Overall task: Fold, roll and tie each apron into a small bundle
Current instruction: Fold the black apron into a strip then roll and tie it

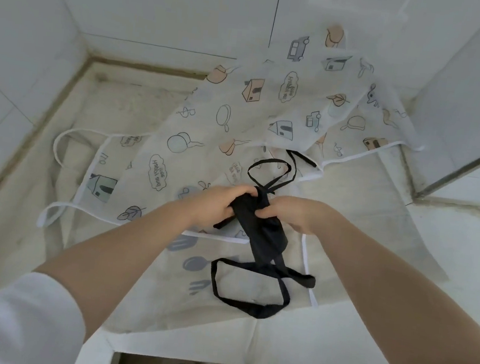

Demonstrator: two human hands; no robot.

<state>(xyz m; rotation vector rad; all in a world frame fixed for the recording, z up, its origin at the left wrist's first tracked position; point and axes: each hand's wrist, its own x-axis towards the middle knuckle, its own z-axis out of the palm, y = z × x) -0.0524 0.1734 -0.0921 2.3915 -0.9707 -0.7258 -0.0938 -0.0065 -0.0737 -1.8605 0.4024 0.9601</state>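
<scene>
Two bare hands hold a rolled black apron above a pale table spread with printed white aprons.

Nearest, at 6 o'clock, black straps [251,289] trail from the roll's lower end and lie looped on the cloth. At centre the black apron [260,228] is a tight roll, slanting from 11 toward 5 o'clock. The left hand [215,206] has its fingers curled round the upper end; the right hand [294,214] pinches its side. More straps loop beyond at 12 o'clock. Farther, from 9 to 2 o'clock, the printed white aprons [239,116] lie open on the table [377,214], reaching the tiled wall [162,4].
</scene>
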